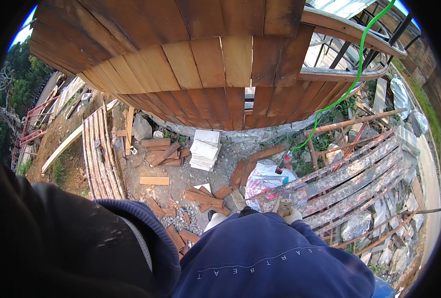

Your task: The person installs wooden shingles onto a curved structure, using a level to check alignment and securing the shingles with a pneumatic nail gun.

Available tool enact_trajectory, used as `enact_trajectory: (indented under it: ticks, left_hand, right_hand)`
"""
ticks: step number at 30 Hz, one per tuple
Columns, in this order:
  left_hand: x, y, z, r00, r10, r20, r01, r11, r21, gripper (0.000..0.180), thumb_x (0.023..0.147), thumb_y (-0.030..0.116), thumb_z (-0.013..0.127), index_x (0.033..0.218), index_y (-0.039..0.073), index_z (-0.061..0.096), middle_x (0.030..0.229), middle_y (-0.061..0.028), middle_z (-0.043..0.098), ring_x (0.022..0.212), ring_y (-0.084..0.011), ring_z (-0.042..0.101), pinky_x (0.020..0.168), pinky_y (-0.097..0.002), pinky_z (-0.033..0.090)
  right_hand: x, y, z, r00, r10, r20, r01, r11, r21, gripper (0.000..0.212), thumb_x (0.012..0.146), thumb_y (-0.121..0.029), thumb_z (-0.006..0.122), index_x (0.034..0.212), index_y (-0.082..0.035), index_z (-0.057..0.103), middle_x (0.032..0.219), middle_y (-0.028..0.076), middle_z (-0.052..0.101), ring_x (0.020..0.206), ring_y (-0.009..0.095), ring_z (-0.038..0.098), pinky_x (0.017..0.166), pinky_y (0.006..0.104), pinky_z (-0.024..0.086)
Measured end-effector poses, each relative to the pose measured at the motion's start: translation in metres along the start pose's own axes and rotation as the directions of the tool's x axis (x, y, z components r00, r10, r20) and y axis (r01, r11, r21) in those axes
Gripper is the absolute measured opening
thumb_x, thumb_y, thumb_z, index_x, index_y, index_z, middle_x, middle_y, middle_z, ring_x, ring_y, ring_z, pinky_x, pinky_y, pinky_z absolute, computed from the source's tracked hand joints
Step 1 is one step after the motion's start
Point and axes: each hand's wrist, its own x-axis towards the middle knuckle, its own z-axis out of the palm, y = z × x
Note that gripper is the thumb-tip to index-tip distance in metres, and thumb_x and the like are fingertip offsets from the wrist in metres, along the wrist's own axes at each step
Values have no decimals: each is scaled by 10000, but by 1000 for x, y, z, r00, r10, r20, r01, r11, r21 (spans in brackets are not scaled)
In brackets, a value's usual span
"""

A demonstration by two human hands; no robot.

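One gloved right hand (291, 215) showed past the edge of the blue sweatshirt (260, 258), its grip closed around a small pale wooden block (284, 205) held just above the near end of the paint-spattered scaffold planks (350, 174). The left hand was hidden under the dark sleeve (56, 238), so I could not tell how its grip stood.

About four long planks lay side by side on the scaffold, running up to the right, with a rusty pole (352, 121) crossing above them. One green hose (352, 74) hung down from the top of the curved wooden wall (200, 64) to the ground.

Below, one white sack (263, 179) with faint red printing sat beside the scaffold's lower end. One stack of square white tiles (204, 149) stood near the wall's foot. Short reddish offcuts (203, 197) lay scattered on the dirt, a dozen or more, too jumbled for a sure count. To the left, a bundle of long thin slats (100, 149) lay together, and a single pale board (61, 147) rested apart from them.
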Motion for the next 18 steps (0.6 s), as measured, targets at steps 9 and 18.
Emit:
enact_trajectory:
  ticks: [9,18]
  left_hand:
    - [-4,6,13,999,-34,-37,32,999,-44,385,1020,132,453,1289,-116,574,1072,-190,705,848,-238,675,836,-371,550]
    - [-133,-40,104,656,-754,-13,737,645,-202,300,883,1,578,1160,-54,677,1028,-177,725,934,-275,703,857,-363,534]
  right_hand:
    - [-24,-62,-25,999,45,11,-41,972,-233,407,739,-304,743,1065,-63,704,1006,214,724,1007,377,686,885,406,542]
    - [-37,-49,-10,1000,25,5,-23,981,-195,336,762,-267,698,1026,-60,710,1008,202,717,1005,383,669,892,455,531]
